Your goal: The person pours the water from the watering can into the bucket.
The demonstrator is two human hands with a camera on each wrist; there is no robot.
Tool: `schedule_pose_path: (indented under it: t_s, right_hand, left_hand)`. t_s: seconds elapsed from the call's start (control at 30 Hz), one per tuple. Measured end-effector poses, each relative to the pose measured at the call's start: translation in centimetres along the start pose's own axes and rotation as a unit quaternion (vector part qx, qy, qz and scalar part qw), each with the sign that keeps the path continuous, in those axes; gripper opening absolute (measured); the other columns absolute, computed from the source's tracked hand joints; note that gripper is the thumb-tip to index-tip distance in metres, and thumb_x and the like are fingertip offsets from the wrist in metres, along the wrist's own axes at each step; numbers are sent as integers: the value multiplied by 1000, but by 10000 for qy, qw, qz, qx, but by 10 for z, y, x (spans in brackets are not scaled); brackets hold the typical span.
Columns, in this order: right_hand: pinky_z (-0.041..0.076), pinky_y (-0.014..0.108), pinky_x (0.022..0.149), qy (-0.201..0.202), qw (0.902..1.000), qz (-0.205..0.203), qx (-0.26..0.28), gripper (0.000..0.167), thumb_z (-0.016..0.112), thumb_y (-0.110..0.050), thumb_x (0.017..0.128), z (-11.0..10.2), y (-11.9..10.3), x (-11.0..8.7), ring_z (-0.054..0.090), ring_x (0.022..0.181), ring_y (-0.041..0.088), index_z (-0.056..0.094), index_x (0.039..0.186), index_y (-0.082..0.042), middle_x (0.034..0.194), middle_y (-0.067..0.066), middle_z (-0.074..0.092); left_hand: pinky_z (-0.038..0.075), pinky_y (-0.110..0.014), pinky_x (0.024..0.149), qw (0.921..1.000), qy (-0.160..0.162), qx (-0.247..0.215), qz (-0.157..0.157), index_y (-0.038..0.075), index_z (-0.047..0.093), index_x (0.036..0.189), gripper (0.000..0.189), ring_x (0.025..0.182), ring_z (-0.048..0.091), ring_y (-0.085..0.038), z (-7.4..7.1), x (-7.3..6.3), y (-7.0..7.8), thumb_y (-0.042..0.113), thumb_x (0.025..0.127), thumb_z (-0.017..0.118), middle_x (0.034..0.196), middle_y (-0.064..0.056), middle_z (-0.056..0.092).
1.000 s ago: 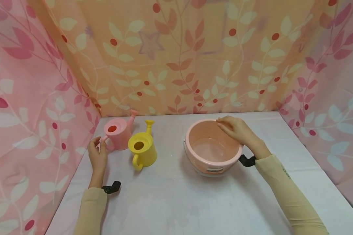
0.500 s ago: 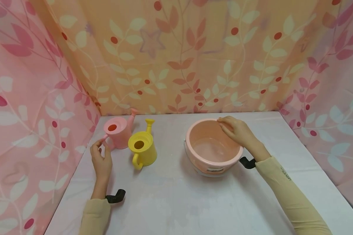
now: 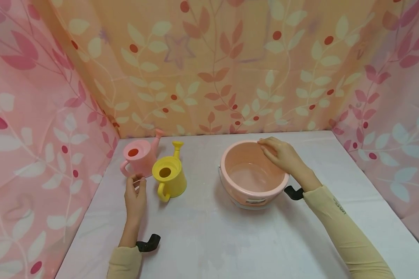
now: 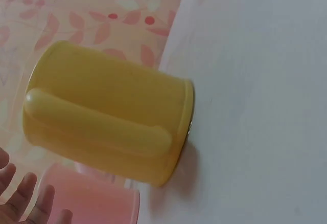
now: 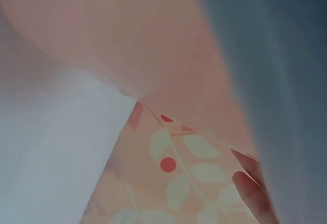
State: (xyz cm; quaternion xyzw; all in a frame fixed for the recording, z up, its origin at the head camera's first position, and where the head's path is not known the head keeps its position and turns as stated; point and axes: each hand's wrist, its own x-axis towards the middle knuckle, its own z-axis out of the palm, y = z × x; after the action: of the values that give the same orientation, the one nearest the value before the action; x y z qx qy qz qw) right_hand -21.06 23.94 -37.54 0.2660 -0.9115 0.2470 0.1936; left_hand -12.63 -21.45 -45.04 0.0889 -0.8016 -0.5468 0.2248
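Observation:
A pink watering can (image 3: 139,157) stands at the back left of the table, its spout pointing away. Beside it, nearer me, is a yellow watering can (image 3: 170,180) with its handle towards me. My left hand (image 3: 135,197) hovers just in front of the pink can, fingers loosely bent and holding nothing. In the left wrist view its fingers (image 4: 43,203) overlap the pink can, while the yellow can (image 4: 112,116) fills the middle. Right of centre sits a pink bucket (image 3: 254,186). My right hand (image 3: 283,155) holds its right rim, thumb on the inner side.
The table (image 3: 195,236) has a white cover. Patterned cloth walls (image 3: 213,69) enclose its back and both sides. A black wrist mount (image 3: 149,243) sticks out from my left wrist, and another black mount (image 3: 294,192) from my right, close to the bucket.
My left hand was at the pink can's handle; it has come away, moving right and nearer me. My right hand, the bucket and both cans stay in place.

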Motion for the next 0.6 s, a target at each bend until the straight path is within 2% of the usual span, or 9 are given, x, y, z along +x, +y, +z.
schedule_pose_path:
  t_s: [0.13,0.43,0.6]
  right_hand:
    - [46,45,89,12,10000,4,44,25,62,-17,89,1,0,0,59,106,26,64,114,-10,113,6,63]
    - [44,46,90,61,9998,0,181,25,64,-11,87,1,-2,2,58,106,27,65,112,-8,112,8,63]
    - [44,46,91,112,9997,5,225,24,64,-10,87,1,-1,1,58,106,27,65,111,-8,111,9,63]
  left_hand:
    - [39,-10,80,9997,-151,73,-167,5,45,120,33,102,48,-12,6,-4,-4,30,98,44,113,-5,49]
    - [40,-8,74,9988,-431,83,-235,6,46,120,36,94,49,-12,16,-13,-8,34,98,45,109,-4,52]
    - [39,-12,74,9975,-593,173,-343,9,46,119,37,93,48,-12,19,-18,-6,39,97,44,106,-3,52]
